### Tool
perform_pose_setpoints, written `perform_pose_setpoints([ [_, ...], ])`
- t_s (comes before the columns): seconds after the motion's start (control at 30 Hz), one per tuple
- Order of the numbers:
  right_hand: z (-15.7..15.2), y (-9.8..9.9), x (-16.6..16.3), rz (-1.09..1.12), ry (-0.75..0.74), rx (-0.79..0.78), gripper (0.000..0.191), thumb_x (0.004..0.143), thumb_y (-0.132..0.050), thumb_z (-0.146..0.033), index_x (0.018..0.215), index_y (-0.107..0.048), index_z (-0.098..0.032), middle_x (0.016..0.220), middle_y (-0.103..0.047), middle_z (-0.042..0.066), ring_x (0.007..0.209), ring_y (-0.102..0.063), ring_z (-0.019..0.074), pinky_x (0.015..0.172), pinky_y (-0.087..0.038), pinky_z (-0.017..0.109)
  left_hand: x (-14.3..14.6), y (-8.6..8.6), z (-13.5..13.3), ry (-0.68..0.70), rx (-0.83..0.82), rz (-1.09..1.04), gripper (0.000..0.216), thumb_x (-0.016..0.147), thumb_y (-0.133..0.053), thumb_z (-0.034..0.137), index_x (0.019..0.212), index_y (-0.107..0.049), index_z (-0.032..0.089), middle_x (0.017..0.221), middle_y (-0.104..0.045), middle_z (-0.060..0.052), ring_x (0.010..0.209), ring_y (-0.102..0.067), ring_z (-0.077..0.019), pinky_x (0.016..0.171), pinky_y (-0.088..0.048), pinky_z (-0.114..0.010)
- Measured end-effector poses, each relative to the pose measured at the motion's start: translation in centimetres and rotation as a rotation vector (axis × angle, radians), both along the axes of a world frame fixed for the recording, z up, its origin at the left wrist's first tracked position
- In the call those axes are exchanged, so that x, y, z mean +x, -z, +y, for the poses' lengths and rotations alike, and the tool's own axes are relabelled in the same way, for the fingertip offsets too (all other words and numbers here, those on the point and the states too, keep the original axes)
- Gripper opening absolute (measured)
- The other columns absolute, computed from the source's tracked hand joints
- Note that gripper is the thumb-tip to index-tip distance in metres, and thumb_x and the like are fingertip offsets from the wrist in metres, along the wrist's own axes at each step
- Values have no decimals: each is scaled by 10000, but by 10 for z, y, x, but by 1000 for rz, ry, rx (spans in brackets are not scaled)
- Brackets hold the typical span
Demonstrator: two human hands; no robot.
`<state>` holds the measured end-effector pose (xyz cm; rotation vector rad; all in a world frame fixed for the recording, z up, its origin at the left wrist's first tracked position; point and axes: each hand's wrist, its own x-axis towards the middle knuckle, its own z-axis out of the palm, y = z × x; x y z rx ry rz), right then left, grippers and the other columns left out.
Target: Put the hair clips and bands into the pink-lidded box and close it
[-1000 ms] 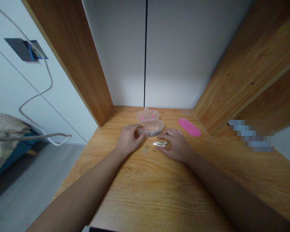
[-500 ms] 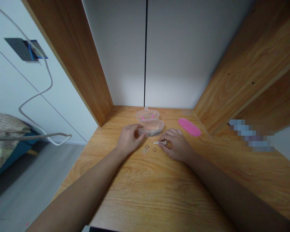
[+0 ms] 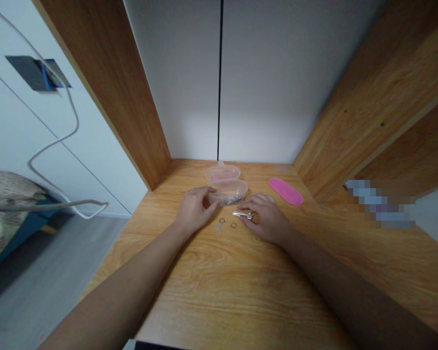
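Wooden desk [image 3: 241,291] carried everything. Toward its left, the left hand [image 3: 194,210] lay with fingers curled, thumb and fingertips gripping the near left end of a clear plastic box [image 3: 229,192], which stood open at mid-desk with its lid tipped back. In front of the box lay a few small rings [image 3: 221,225]. Just right of them, the right hand [image 3: 269,219] pinched silver clips [image 3: 241,214] against the desktop. A pink oval piece [image 3: 285,191] lay farther right, apart from the hand.
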<state>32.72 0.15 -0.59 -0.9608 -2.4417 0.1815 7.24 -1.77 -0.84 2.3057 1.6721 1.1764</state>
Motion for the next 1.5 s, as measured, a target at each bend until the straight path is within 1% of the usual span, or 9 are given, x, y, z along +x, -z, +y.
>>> perform_pose_setpoints([
  [0.07,1,1,1,-12,32,-4,176,866,-690,-312,1025,-716,-243,1040,-715,61,1021,-599,249,897,-397,417,0,0,0,3,4,0,262,871,-702,374,1073,-675,209,1092,-755,-62,1002,-704,-245,927,-535,-415],
  [0.17,1,0,1,-25,44,-16,141,891,-658,-303,1003,-729,-252,1013,-711,60,999,-596,242,883,-401,412,0,0,0,-2,0,2,262,874,-699,383,1071,-675,211,1083,-755,-67,996,-704,-249,920,-538,-418],
  [0.5,3,1,2,9,-6,7,75,897,-655,-249,934,-719,-236,953,-736,50,952,-610,225,872,-405,397,0,1,0,-12,-16,7,257,872,-699,371,1076,-675,217,1094,-753,-54,1006,-696,-245,931,-527,-414],
  [0.77,5,2,2,42,-30,29,85,909,-673,-288,941,-747,-262,934,-741,47,944,-632,227,863,-436,406,0,0,0,1,-17,-9,265,871,-697,385,1077,-679,219,1099,-754,-59,1017,-698,-252,941,-531,-423],
  [0.93,5,2,2,77,-39,40,92,911,-677,-288,930,-765,-268,916,-729,50,902,-638,219,832,-458,398,-1,0,0,3,-20,-5,264,869,-700,380,1074,-681,215,1087,-754,-63,1012,-698,-253,930,-536,-418],
  [1.17,6,7,2,97,-47,98,158,882,-658,-187,932,-786,-264,906,-709,50,860,-633,205,788,-479,383,-1,1,1,5,-12,-2,267,868,-704,364,1085,-677,210,1088,-753,-62,1009,-697,-248,945,-531,-417],
  [1.37,3,5,1,162,-43,40,187,906,-613,-169,920,-778,-255,890,-721,42,791,-658,177,723,-519,329,-1,1,0,12,-15,-10,264,873,-696,374,1081,-674,212,1087,-753,-66,1018,-699,-253,944,-534,-421],
  [1.5,0,-1,0,216,5,24,188,933,-590,-200,954,-772,-243,914,-720,50,795,-670,177,697,-536,310,-1,1,0,4,-10,-5,263,869,-701,372,1082,-674,220,1089,-753,-61,1016,-698,-254,940,-534,-426],
])
